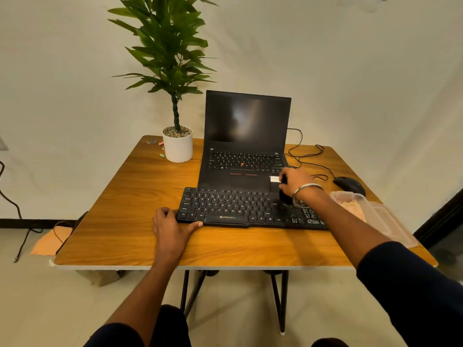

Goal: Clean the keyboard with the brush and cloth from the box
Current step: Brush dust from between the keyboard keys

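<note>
Lower-centre, left hand (172, 227) pinches the keyboard (250, 209) edge steady while right hand (294, 182) grips a dark brush (285, 196), mid-sweep, seemingly heading leftward next.

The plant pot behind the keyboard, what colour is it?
White, a plain round plant pot, clearest in the head view.
</note>
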